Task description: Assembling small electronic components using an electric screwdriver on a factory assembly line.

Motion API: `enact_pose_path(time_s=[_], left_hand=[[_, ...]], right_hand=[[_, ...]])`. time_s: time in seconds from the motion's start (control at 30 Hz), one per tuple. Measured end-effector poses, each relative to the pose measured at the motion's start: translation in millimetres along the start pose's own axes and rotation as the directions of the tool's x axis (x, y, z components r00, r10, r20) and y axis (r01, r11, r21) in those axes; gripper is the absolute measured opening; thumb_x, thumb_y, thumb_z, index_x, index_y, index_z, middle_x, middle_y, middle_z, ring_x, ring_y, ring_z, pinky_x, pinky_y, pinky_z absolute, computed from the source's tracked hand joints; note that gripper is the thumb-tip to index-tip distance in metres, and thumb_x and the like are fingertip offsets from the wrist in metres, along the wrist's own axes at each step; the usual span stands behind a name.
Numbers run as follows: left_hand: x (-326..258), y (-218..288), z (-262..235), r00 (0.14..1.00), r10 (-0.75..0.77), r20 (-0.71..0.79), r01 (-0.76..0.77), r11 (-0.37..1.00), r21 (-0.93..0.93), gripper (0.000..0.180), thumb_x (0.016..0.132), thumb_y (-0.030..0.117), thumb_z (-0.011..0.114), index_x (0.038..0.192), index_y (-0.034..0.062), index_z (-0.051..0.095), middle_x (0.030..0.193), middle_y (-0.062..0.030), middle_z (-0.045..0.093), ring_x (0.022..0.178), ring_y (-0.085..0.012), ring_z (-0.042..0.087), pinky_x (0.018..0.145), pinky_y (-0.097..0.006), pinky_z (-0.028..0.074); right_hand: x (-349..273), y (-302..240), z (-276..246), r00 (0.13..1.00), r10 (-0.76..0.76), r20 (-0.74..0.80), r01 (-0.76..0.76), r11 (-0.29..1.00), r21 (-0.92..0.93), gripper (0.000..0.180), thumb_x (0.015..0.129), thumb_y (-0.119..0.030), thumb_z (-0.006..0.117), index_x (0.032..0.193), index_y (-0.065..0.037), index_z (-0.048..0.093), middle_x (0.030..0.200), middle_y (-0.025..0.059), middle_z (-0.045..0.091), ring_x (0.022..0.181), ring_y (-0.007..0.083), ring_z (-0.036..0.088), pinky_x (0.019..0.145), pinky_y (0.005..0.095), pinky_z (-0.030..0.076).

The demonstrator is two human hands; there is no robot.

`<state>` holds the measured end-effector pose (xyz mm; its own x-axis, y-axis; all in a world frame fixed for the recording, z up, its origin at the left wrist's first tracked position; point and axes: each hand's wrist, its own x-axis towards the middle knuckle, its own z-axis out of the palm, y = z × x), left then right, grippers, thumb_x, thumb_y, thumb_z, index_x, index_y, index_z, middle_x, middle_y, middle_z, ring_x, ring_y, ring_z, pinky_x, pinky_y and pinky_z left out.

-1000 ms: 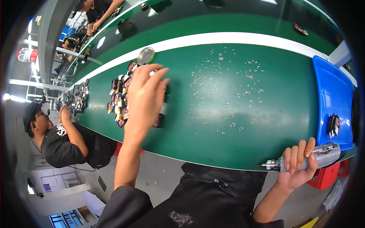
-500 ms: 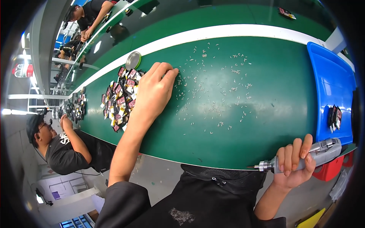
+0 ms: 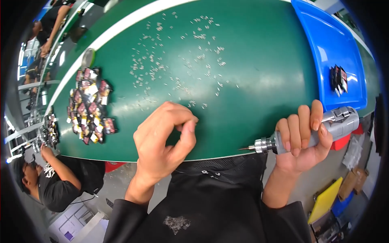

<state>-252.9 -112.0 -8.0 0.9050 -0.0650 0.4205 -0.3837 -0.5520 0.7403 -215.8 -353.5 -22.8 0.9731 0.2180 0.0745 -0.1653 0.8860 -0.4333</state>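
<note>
My right hand [image 3: 302, 137] grips a grey electric screwdriver [image 3: 342, 123] at the table's front edge. Its thin bit points left. My left hand [image 3: 164, 139] hovers over the near edge, thumb and forefinger curled into a pinch; whatever lies between the tips is too small to make out. Beyond it, many small silvery screw-like pieces [image 3: 178, 83] are strewn across the green tabletop [image 3: 259, 81]. Left of them sits a pile of small black parts [image 3: 91, 107] with reddish faces and white and yellow tabs.
At the right stands a blue tray [image 3: 314, 60] holding a few black parts [image 3: 338, 80]. A round shallow tin [image 3: 88, 58] is behind the pile. A co-worker [image 3: 60, 178] sits at the left, and others work across the far side. A yellow board [image 3: 325, 200] leans at the lower right.
My left hand has come back from beside the pile toward the near edge, still pinched. The view has shifted, and the screwdriver stays in my right hand.
</note>
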Motion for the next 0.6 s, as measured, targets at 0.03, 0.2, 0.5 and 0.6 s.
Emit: enact_pose_path(time_s=[0.03, 0.2, 0.5, 0.6], left_hand=[[0, 1, 4, 1.0, -0.013, -0.005, 0.013, 1.0, -0.027, 0.015, 0.071, -0.013, 0.063, 0.081, -0.0028, 0.06, 0.073, -0.0106, 0.061, 0.06, -0.0159, 0.056, 0.053, -0.025, 0.044], [-11, 7, 16, 0.982, -0.168, 0.082, 0.186, 0.842, -0.507, 0.019, 0.07, -0.016, 0.065, 0.085, -0.0053, 0.064, 0.079, -0.0114, 0.062, 0.065, -0.0131, 0.055, 0.057, -0.024, 0.043], [-19, 25, 31, 0.896, -0.287, 0.34, 0.402, 0.199, -0.894, 0.011, 0.093, 0.004, 0.051, 0.087, -0.0036, 0.054, 0.083, -0.0147, 0.059, 0.07, -0.0127, 0.051, 0.065, -0.025, 0.042], [-22, 25, 33, 0.901, -0.26, 0.347, 0.411, 0.253, -0.876, 0.016, 0.096, 0.009, 0.048, 0.087, -0.0037, 0.055, 0.083, -0.0143, 0.059, 0.069, -0.0122, 0.05, 0.063, -0.026, 0.042]], right_hand=[[0, 0, 1, 1.0, 0.008, -0.014, -0.008, 1.0, -0.025, 0.013, 0.089, -0.018, 0.049, 0.084, -0.008, 0.042, 0.061, 0.003, 0.04, 0.046, 0.0137, 0.042, 0.052, 0.031, 0.04], [0, -3, 10, 0.994, -0.057, 0.093, 0.05, 0.996, 0.078, 0.01, 0.09, -0.017, 0.047, 0.087, -0.007, 0.044, 0.063, 0.0028, 0.041, 0.047, 0.0143, 0.042, 0.054, 0.0322, 0.042], [0, 14, 57, 0.958, -0.271, -0.09, 0.284, 0.935, 0.211, 0.011, 0.079, -0.009, 0.057, 0.083, -0.008, 0.047, 0.059, -0.0016, 0.041, 0.045, 0.0084, 0.042, 0.045, 0.0228, 0.038], [0, 13, 59, 0.956, -0.274, -0.105, 0.287, 0.947, 0.143, 0.01, 0.081, -0.011, 0.056, 0.083, -0.008, 0.047, 0.06, -0.0019, 0.041, 0.046, 0.0076, 0.041, 0.046, 0.0218, 0.038]])
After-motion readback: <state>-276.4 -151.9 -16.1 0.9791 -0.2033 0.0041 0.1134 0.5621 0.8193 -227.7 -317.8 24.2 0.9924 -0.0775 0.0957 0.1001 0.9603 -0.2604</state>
